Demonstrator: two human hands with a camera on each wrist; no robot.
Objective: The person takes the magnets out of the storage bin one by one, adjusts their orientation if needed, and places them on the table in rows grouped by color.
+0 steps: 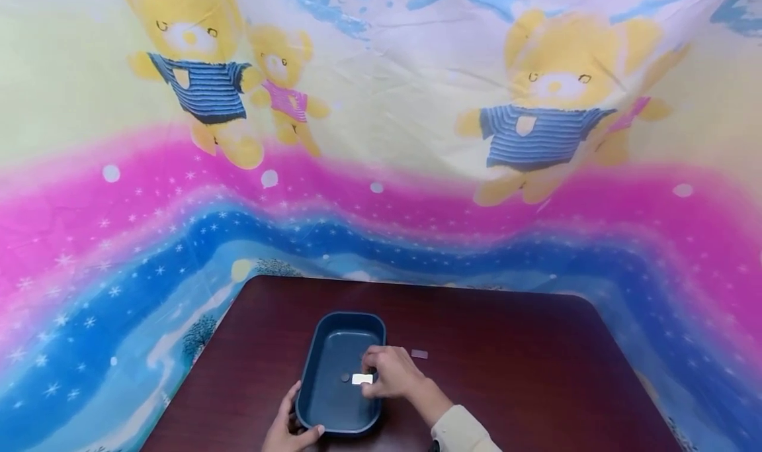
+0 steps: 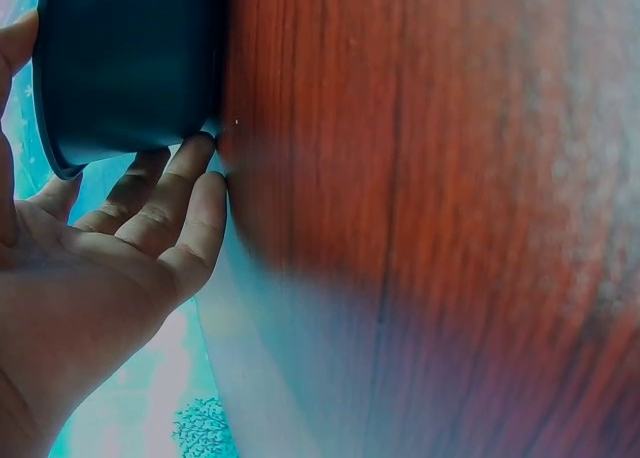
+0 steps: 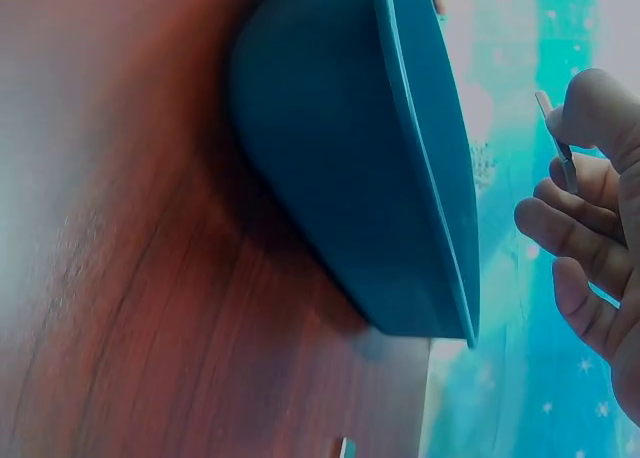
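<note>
A dark blue rectangular tub [image 1: 339, 399] with rounded corners stands on the table. My left hand [image 1: 288, 425] holds its near left corner, thumb at the near rim; in the left wrist view the fingertips [image 2: 205, 143] touch the outer wall. My right hand [image 1: 393, 372] is over the tub's right side and pinches a small thin rectangular plate [image 1: 362, 378] between thumb and fingers. Its face shines bright in the head view, and the right wrist view shows the plate [image 3: 558, 143] edge-on, above the rim. A small dark round spot [image 1: 345, 377] shows on the tub's floor; its kind is unclear.
Right of the tub, a small flat rectangular piece [image 1: 419, 354] lies on the dark red-brown wooden table [image 1: 506, 346]. A cloth [image 1: 381, 147] printed with bears and snowflakes hangs behind the table and along its sides.
</note>
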